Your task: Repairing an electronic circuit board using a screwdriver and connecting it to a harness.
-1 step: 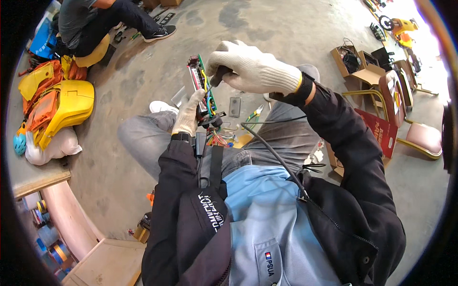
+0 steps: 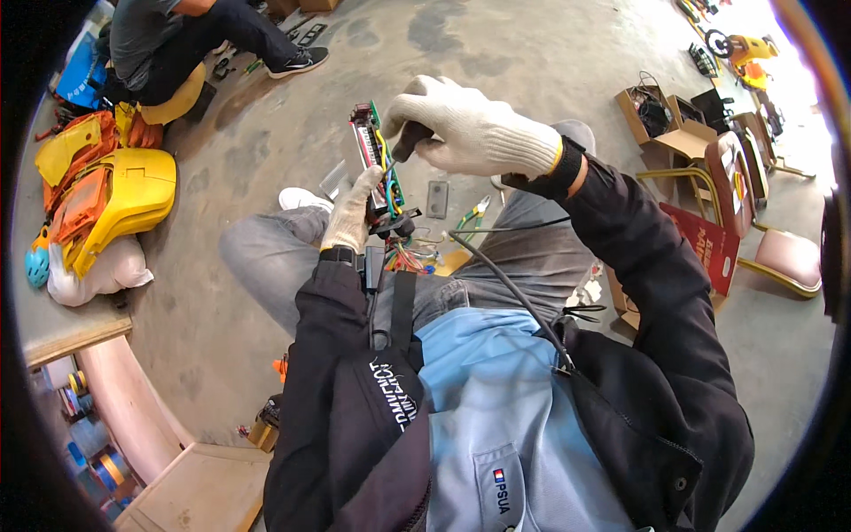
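My left hand [image 2: 354, 213], in a white knit glove, is closed around the lower part of a long, narrow electronic assembly [image 2: 368, 146]. Green circuit board edges, a pale labelled side and yellow and blue wires show on it. A dark screwdriver [image 2: 409, 140] is gripped in my right hand [image 2: 474, 129], also gloved. Its thin shaft slants down toward the wires on the assembly, beside my left fingertips; whether the tip touches anything is hard to make out. Loose coloured wires [image 2: 408, 257] lie below the assembly, between my legs.
Green-handled pliers [image 2: 472, 213] and a small grey rectangular plate [image 2: 437, 199] lie between my legs. Yellow and orange plastic shells [image 2: 120, 204] stand at left, near a seated person [image 2: 204, 44]. Cardboard boxes [image 2: 678, 133] and chairs [image 2: 780, 257] are at right. A black cable [image 2: 510, 284] crosses my lap.
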Action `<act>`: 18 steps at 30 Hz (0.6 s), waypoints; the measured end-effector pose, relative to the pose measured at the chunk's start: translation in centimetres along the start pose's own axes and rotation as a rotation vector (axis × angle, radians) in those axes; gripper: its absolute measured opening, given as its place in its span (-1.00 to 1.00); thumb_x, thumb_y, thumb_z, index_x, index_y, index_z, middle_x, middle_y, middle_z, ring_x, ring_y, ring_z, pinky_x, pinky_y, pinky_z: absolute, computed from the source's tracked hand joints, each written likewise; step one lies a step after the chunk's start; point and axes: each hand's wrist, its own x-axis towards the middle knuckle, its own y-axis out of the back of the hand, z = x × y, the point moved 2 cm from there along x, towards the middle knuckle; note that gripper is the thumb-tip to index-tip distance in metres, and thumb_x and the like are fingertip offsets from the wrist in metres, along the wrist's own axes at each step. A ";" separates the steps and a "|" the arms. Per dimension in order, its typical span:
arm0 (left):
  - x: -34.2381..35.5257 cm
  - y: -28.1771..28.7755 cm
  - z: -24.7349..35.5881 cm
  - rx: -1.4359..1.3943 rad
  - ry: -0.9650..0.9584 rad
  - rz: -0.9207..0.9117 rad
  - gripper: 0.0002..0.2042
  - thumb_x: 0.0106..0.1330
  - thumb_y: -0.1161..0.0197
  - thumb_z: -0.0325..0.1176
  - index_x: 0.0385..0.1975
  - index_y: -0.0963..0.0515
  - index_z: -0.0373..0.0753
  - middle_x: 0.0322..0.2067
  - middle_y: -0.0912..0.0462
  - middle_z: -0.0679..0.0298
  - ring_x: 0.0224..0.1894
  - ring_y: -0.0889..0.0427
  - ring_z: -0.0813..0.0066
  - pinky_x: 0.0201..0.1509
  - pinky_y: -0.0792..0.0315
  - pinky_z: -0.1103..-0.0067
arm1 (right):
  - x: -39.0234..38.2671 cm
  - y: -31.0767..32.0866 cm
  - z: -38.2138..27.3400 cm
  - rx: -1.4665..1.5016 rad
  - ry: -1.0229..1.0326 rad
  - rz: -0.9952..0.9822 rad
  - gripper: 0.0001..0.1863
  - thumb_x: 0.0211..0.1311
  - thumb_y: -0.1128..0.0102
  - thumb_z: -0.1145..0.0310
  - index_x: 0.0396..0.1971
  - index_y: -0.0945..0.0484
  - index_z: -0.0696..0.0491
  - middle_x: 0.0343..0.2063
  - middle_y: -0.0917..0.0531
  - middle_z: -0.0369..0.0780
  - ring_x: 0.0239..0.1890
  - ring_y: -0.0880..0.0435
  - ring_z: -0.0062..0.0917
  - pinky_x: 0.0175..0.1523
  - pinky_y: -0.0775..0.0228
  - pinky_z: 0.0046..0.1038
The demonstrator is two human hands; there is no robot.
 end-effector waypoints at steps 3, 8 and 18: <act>0.3 0.7 -0.1 0.004 -0.007 -0.020 0.00 0.27 -0.48 0.01 0.51 0.04 -0.31 0.02 -0.53 0.12 -0.11 -0.66 0.37 -0.23 -0.70 0.39 | 0.5 0.7 -1.1 0.038 -0.173 0.008 -0.73 0.37 -0.26 0.20 -0.02 -0.60 -0.05 -0.14 -0.61 -0.14 -0.10 -0.68 -0.11 0.00 -0.55 -0.17; 0.4 0.9 -0.2 0.067 0.026 -0.036 -0.16 0.30 -0.46 0.00 0.42 -0.15 -0.27 -0.03 -0.56 0.19 -0.13 -0.66 0.44 -0.23 -0.70 0.41 | 0.1 -0.2 0.5 0.092 -0.250 -0.134 -0.69 0.37 -0.23 0.16 0.03 -0.61 -0.08 -0.12 -0.61 -0.09 -0.03 -0.64 -0.08 0.02 -0.54 -0.07; -0.2 0.9 0.2 0.060 -0.029 -0.030 -0.22 0.28 -0.45 0.07 0.36 -0.26 -0.21 0.03 -0.53 0.18 -0.14 -0.66 0.46 -0.24 -0.69 0.45 | 0.4 0.3 -0.8 0.045 -0.465 -0.105 -0.70 0.27 -0.32 0.28 -0.03 -0.58 0.01 -0.18 -0.61 -0.13 -0.03 -0.65 -0.12 0.06 -0.54 -0.20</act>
